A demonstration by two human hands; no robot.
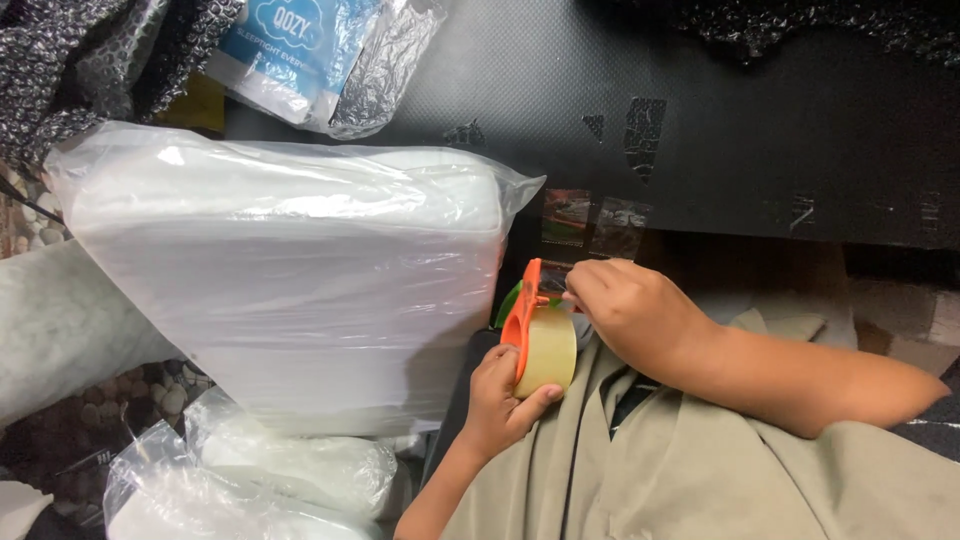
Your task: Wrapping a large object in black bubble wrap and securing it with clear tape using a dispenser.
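Gripping the roll of pale clear tape in its orange plastic dispenser (540,345) from below, the left hand (497,405) curls shut; the right hand (630,310) apparently pinches the tape's end (fingertips obscured), beside a large white foam block bagged in clear plastic (290,280).

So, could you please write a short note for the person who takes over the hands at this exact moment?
Left hand: holds the roll of clear tape in its orange plastic dispenser from below, in front of the body.
Right hand: fingertips pinch at the top of the roll, at the tape end; no strip is visibly drawn out.
The large white foam pad in a clear plastic bag lies to the left, touched by neither hand; its bag mouth looks loose at the right corner.
Short tape pieces stick on the black table edge.
Left: pull tape; the bag appears unsealed.
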